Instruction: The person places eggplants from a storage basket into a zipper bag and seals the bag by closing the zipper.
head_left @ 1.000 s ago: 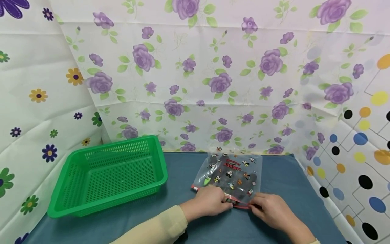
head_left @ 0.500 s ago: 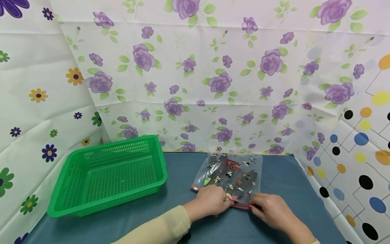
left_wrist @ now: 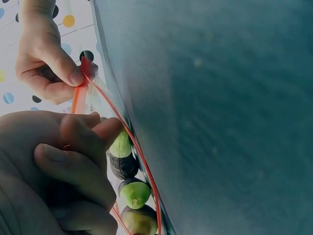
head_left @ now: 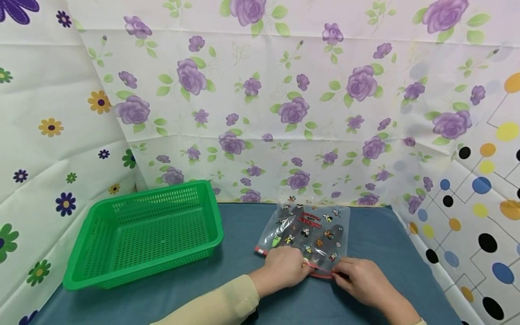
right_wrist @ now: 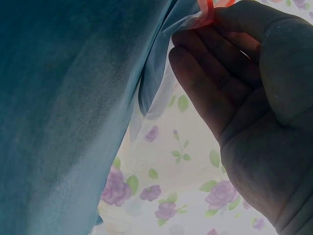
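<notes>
A clear zip bag (head_left: 313, 225) with cartoon prints and a red seal lies on the table, its mouth toward me. My right hand (head_left: 363, 280) pinches the bag's right corner between thumb and fingers. At the mouth, my left hand (head_left: 284, 266) has its fingers curled, with fingertips at the green cap of a dark eggplant (left_wrist: 122, 159). Part of that grip is hidden by the hand itself. Two more green-capped eggplants (left_wrist: 134, 193) show between the red seal lines in the left wrist view. The right wrist view shows my right fingertips on the red edge.
A green perforated basket (head_left: 142, 277) stands on the left of the blue table cover (head_left: 239, 225). Floral and dotted sheets (head_left: 260, 113) hang around the back and sides.
My left hand has shifted slightly right along the bag's mouth. The dark patch beside its thumb has given way to a greenish one. My right hand and the bag stay put.
</notes>
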Tool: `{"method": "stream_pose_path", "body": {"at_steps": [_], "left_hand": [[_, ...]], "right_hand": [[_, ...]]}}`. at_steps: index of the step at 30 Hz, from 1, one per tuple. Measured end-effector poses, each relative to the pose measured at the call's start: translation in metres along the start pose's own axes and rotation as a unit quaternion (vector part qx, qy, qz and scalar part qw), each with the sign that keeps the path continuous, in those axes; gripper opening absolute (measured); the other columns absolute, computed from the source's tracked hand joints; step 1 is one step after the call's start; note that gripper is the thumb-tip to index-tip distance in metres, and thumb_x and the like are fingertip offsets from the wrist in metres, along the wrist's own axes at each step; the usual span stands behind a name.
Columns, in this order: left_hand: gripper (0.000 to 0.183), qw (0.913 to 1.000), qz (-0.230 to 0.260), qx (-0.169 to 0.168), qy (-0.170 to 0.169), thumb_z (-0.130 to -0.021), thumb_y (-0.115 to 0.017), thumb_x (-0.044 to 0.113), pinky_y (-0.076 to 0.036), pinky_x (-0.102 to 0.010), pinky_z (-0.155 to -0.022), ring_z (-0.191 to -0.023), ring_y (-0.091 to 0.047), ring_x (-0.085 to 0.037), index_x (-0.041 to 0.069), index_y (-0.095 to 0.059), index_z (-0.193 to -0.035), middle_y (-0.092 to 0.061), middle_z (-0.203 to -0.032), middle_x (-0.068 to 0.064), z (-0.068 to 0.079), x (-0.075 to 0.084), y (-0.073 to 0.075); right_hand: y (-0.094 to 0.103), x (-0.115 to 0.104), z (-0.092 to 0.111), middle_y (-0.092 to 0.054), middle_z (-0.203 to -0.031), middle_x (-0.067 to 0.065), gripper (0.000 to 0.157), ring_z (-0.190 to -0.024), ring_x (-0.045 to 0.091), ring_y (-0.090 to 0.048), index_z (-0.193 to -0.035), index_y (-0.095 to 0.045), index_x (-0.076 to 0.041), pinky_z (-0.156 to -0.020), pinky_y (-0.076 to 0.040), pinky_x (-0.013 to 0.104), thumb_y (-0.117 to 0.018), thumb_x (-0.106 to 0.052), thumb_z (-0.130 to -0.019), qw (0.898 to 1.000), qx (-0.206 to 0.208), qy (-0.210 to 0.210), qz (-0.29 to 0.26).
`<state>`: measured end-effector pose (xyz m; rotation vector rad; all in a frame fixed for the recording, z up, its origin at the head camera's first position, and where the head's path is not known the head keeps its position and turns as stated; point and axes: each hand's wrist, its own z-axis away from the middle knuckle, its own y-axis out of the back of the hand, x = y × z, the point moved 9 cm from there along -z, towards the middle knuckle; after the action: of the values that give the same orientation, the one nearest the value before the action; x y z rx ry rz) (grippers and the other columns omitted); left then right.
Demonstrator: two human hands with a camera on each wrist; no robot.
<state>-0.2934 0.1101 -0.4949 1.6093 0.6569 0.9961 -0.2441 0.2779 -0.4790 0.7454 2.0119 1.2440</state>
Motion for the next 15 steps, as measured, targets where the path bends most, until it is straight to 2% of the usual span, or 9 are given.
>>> {"method": "stream_pose_path", "body": {"at_steps": [9, 15], "left_hand": [[0.069, 0.9999, -0.012, 0.002, 0.001, -0.105, -0.073, 0.049, -0.029, -0.034, -0.040, -0.044, -0.041, -0.013, 0.024, -0.041, -0.050, -0.028, -0.049, 0.009, -0.0017, 0.0012, -0.0001], [0.069, 0.9999, -0.012, -0.006, 0.004, -0.103, -0.074, 0.060, -0.036, -0.037, -0.041, -0.047, -0.048, -0.014, 0.024, -0.048, -0.050, -0.044, -0.051, 0.006, 0.0020, -0.0016, -0.0002]], "right_hand": [[-0.0010, 0.0017, -0.0008, -0.064, -0.086, -0.023, 0.014, -0.068, -0.009, -0.051, -0.096, -0.082, -0.027, -0.058, -0.048, 0.026, -0.087, -0.014, -0.097, 1.000, -0.007, -0.005, 0.000], [-0.0010, 0.0023, -0.0010, -0.065, -0.087, -0.023, 0.014, -0.069, -0.009, -0.051, -0.096, -0.082, -0.027, -0.059, -0.049, 0.026, -0.086, -0.015, -0.097, 1.000, -0.011, -0.005, -0.001]]}}
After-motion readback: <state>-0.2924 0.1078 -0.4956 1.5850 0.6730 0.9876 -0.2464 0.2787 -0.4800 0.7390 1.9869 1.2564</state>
